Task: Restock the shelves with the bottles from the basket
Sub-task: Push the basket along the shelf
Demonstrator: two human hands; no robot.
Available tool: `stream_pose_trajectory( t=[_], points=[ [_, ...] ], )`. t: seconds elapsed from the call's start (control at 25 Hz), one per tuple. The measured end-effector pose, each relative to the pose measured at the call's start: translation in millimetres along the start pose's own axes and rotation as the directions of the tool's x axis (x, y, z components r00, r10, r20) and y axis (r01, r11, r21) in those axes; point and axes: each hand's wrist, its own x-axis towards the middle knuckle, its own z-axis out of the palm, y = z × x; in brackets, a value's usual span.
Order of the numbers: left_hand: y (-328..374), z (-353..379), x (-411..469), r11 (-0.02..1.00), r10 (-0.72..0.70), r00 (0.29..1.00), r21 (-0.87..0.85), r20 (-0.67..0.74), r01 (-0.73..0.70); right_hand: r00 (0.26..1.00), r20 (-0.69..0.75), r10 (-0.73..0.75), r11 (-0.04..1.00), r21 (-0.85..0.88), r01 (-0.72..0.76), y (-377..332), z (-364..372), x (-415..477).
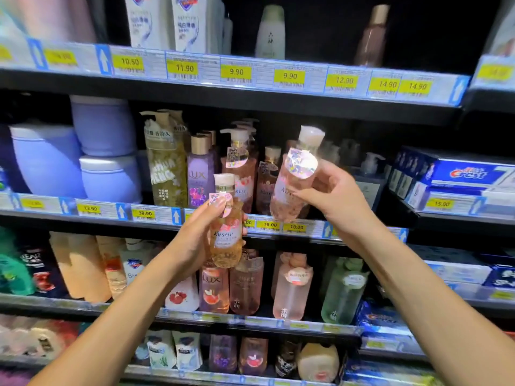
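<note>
Shelf bay: two bottles held in front of the middle shelf.
The left grip (195,235) holds the left bottle (225,238) upright, near, before the middle shelf's price rail (145,214). The right grip (331,196) holds the right bottle (292,188) tilted, higher and further right, before the pump bottles (167,162) standing on that shelf. Tubs (47,160) are stacked at its left end, with toothpaste boxes (457,176) in the adjoining bay to the right. Pouches (189,23) stand on the upper shelf, and the lower-shelf bottles (292,288) stand below the grips.

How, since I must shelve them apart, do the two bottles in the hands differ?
Colour: the amber bottle in the left hand against the pink bottle in the right hand. Pose: the amber bottle is near upright, the pink bottle tilted. Height: the amber bottle is held lower than the pink bottle. Both have pale caps and neck tags.
</note>
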Motion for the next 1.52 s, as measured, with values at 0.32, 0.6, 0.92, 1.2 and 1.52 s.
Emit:
stream_pose_trajectory(
  t=[0.32,0.6,0.92,1.2,1.52],
  points=[
    [-14.4,-10.5,2.0,0.996,0.025,0.997,-0.083,0.075,-0.019,0.999,-0.025,-0.044,0.902,-0.431,0.029,12.6,18.0,32.1],
    [-16.6,-8.8,1.0,0.998,0.035,0.998,-0.057,0.057,-0.032,1.0,-0.023,-0.011,0.819,-0.574,-0.004,27.8,28.7,24.5],
    [-15.9,-3.6,-0.7,0.999,0.026,1.0,-0.032,0.003,-0.026,1.0,-0.019,0.013,0.847,-0.531,-0.021,31.0,35.1,13.6],
    [-15.9,-1.5,-3.2,1.0,0.018,1.0,-0.012,-0.021,-0.019,0.995,-0.085,-0.05,0.814,-0.581,-0.009,29.1,30.7,4.2],
    [-12.1,23.0,-14.0,0.999,0.021,0.998,-0.038,0.064,-0.018,0.999,0.024,-0.034,0.925,-0.377,0.04,6.5,30.1,-44.1]
  ],
)
